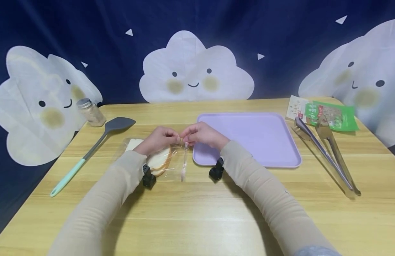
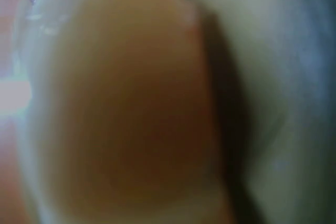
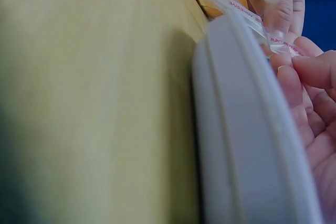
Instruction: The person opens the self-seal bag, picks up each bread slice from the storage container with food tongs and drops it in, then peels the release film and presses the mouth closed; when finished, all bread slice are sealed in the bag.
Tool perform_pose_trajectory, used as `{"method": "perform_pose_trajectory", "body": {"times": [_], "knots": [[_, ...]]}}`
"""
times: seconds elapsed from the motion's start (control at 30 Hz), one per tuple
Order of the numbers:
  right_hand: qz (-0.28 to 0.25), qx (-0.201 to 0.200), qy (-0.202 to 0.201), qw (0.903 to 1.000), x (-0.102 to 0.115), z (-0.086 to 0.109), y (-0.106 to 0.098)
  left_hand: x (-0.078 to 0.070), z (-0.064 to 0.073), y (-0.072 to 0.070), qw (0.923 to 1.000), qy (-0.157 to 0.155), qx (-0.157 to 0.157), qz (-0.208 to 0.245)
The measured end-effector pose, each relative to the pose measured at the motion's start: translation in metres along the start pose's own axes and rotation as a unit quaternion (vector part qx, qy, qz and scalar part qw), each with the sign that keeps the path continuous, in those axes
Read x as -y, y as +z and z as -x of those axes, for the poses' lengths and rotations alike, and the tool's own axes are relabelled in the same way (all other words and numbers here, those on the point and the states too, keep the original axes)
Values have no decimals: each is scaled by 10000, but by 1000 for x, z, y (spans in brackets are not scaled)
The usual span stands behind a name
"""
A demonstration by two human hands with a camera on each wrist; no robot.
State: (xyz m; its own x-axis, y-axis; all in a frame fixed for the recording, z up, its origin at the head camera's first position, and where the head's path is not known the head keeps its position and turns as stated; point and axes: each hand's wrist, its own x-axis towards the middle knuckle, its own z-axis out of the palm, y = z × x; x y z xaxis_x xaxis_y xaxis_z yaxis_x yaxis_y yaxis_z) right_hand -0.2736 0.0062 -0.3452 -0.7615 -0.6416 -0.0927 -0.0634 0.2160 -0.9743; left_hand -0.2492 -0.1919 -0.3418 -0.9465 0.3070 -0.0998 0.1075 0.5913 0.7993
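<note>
A clear plastic bag (image 1: 176, 165) with slices of bread (image 1: 160, 160) inside lies left of the middle of the table. Red lettering runs along the adhesive strip (image 3: 239, 10) at its right-hand edge. At the far corner of that edge, my left hand (image 1: 160, 138) pinches the plastic, its forearm reaching over the bread. My right hand (image 1: 205, 135) pinches the end of the strip between thumb and finger, close against the left fingertips and over the purple tray's left side. Only a blurred close-up of bread in plastic fills the left wrist view.
A purple tray (image 1: 248, 138) lies to the right, with metal tongs (image 1: 332, 153) and seasoning packets (image 1: 333, 115) beyond it. On the left are a spatula (image 1: 95, 149) with a mint handle and a jar (image 1: 91, 113) with a grey lid. A dark cloud-patterned curtain (image 1: 197, 17) hangs behind.
</note>
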Motion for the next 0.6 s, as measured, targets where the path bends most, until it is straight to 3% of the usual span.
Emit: {"method": "perform_pose_trajectory", "body": {"times": [0.6], "knots": [[-130, -435, 540, 9975, 0, 1, 5, 0, 1, -1, 9999, 44, 1, 138]]}}
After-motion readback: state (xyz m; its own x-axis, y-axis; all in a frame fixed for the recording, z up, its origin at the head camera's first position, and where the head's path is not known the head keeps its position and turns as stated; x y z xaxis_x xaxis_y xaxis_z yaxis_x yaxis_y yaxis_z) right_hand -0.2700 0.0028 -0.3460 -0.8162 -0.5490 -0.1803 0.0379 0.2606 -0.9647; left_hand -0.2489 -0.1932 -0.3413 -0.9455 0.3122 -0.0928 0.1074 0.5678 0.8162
